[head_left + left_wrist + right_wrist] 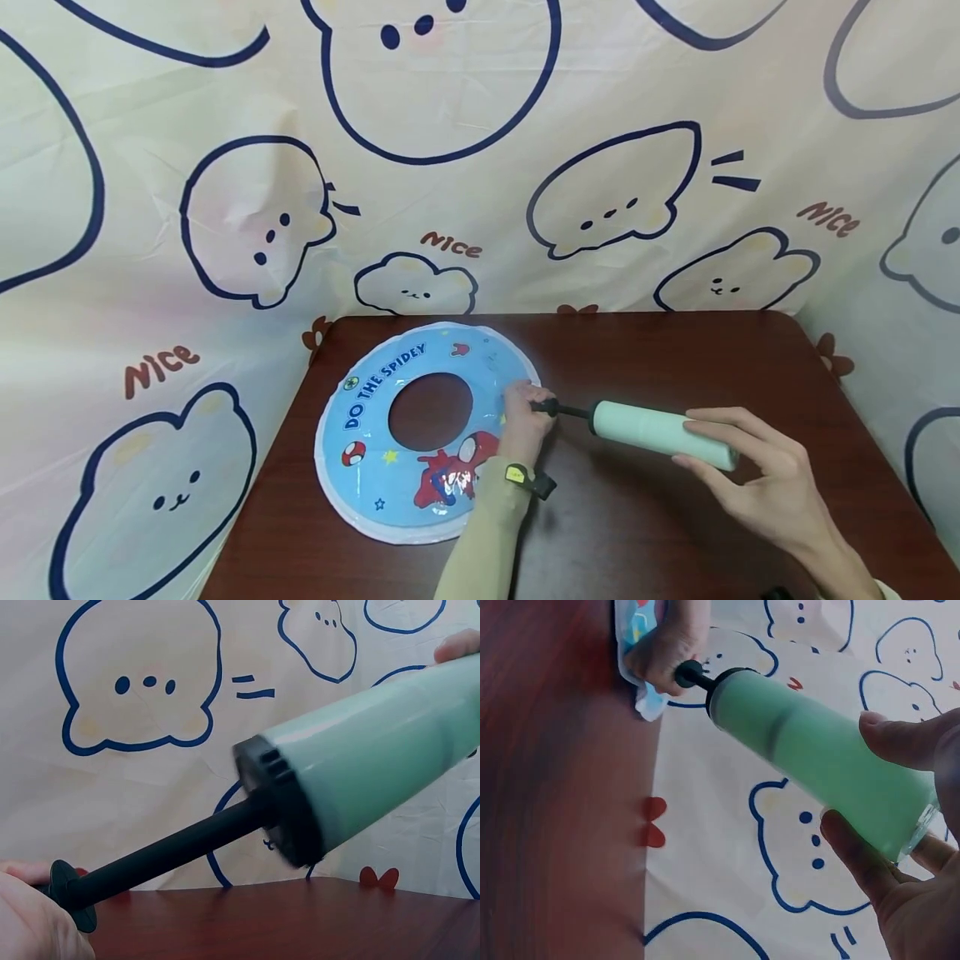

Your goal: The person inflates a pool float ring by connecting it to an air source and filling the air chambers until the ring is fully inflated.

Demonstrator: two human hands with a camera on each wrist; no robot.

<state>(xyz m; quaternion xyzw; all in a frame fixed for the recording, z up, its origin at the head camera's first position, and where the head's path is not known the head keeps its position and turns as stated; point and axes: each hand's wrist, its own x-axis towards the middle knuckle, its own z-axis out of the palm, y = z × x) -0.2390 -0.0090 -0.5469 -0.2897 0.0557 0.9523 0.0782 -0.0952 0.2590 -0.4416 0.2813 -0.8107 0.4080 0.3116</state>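
Note:
A blue swim ring [360, 492] with cartoon prints and the words "DO THE SPIDEY" lies on the left part of the table. My left hand [523, 421] is over its right edge and grips the black tip of a mint-green hand pump [645, 429]. A black rod [176, 847] runs from that hand, past a small round flange, into the pump's black end cap. What lies inside the left fist is hidden. My right hand [772, 479] holds the far end of the pump's body between thumb and fingers. The pump is raised off the table, tilted.
The dark brown table [637, 533] has a straight back edge and rounded corners. A pale cloth [600, 75] with bear drawings hangs behind it and at both sides. A dark strap with a yellow tag [528, 479] is on the left wrist.

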